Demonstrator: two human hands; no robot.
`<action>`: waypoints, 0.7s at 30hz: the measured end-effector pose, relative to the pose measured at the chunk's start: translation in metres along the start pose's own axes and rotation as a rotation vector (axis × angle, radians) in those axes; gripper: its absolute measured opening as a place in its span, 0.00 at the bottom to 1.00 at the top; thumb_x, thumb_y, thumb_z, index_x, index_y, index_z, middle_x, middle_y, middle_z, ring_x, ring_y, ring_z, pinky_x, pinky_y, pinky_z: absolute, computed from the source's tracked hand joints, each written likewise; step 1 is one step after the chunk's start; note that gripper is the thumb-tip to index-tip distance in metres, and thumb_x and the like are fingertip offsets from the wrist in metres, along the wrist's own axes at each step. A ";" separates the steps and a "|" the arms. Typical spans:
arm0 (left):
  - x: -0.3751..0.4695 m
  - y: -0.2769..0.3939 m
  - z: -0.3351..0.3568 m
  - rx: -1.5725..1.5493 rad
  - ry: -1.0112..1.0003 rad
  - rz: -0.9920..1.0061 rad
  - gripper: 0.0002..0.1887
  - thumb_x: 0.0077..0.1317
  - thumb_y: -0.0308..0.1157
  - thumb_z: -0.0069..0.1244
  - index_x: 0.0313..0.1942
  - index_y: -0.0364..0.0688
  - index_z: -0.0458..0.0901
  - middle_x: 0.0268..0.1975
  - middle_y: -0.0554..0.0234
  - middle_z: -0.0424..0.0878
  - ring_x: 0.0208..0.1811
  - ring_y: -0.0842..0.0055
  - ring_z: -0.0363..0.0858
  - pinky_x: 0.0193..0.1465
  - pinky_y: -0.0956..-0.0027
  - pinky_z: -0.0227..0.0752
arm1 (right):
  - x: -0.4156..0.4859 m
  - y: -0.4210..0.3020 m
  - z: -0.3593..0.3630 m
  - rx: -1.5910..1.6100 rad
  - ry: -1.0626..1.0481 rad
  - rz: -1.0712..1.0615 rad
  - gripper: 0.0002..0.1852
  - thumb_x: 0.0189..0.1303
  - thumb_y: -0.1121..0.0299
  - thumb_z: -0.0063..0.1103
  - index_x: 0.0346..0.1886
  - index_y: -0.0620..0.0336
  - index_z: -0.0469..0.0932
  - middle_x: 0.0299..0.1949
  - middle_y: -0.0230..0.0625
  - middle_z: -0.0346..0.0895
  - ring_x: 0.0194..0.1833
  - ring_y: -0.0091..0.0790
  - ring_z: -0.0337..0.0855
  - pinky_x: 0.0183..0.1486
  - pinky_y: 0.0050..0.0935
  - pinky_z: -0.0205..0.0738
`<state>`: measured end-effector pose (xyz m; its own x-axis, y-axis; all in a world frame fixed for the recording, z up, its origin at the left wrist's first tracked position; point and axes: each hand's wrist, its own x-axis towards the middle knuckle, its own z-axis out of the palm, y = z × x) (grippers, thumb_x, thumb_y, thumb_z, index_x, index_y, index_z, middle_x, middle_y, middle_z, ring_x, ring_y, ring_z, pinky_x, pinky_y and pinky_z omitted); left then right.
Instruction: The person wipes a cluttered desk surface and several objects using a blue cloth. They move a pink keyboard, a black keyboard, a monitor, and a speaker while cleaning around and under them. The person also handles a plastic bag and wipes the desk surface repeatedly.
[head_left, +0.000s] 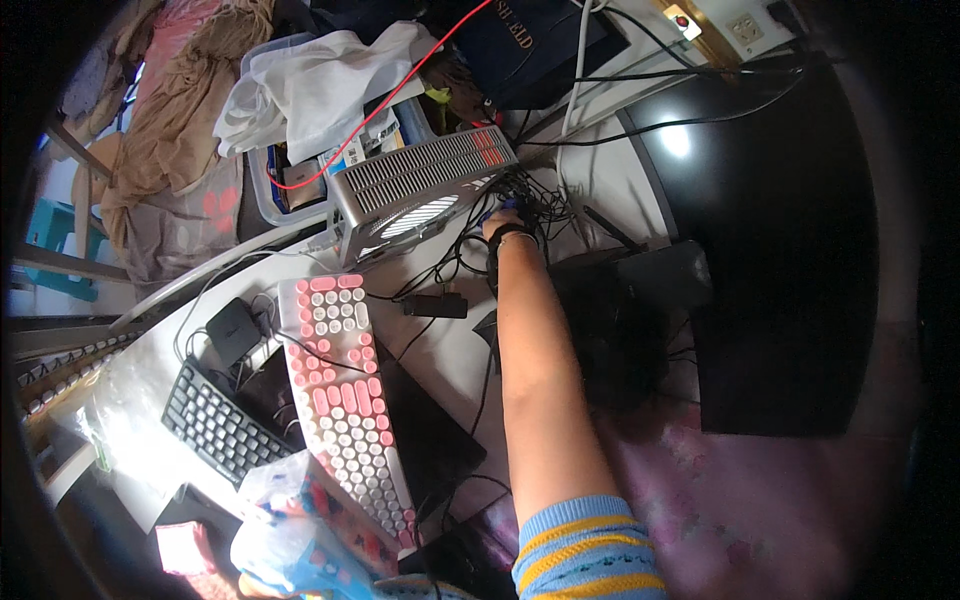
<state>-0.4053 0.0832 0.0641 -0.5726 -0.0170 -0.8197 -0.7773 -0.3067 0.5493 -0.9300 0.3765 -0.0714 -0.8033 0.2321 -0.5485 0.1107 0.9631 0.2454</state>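
Note:
My right hand (504, 220), with a dark band at the wrist, reaches into a tangle of black cables (551, 202) by the end of a silver computer case (427, 184). Blue plug-like parts (511, 204) show against its fingers. The fingers are mostly hidden, so their grip is unclear. At the bottom left, a blue and clear plastic pack (300, 551) hides most of my left hand (246, 586). A bit of that hand shows at the pack's lower edge, and it seems to hold the pack. Below the case lies a pink and white keyboard (345, 405).
A black monitor (772, 262) lies at the right, its stand towards my forearm. A dark keyboard (221, 420) and small black box (234, 332) are at left. Behind the case stands a plastic bin (262, 187) with white cloth (322, 82). A red cable (405, 79) crosses above.

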 end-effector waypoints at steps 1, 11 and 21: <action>0.000 0.000 0.000 0.000 0.001 -0.002 0.24 0.69 0.38 0.60 0.63 0.40 0.81 0.48 0.64 0.88 0.42 0.78 0.85 0.45 0.70 0.78 | -0.006 0.002 0.000 0.015 0.021 0.010 0.31 0.73 0.64 0.52 0.77 0.62 0.63 0.68 0.53 0.77 0.66 0.53 0.81 0.64 0.45 0.82; 0.002 0.012 0.005 0.032 -0.002 0.016 0.22 0.72 0.38 0.57 0.63 0.40 0.82 0.46 0.65 0.88 0.39 0.80 0.85 0.42 0.72 0.78 | -0.035 0.022 0.016 0.076 0.204 -0.242 0.22 0.55 0.67 0.76 0.55 0.55 0.88 0.57 0.48 0.86 0.58 0.49 0.88 0.62 0.44 0.84; -0.005 0.030 0.008 0.083 0.014 0.032 0.20 0.74 0.38 0.54 0.62 0.41 0.83 0.44 0.66 0.89 0.37 0.83 0.85 0.39 0.75 0.77 | -0.062 0.020 0.051 0.039 0.101 -0.302 0.12 0.49 0.69 0.75 0.40 0.55 0.92 0.47 0.41 0.91 0.52 0.44 0.90 0.59 0.36 0.84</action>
<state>-0.4281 0.0812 0.0856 -0.5940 -0.0384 -0.8035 -0.7781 -0.2259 0.5860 -0.8482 0.3884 -0.0731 -0.8570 -0.0780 -0.5094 -0.1208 0.9913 0.0515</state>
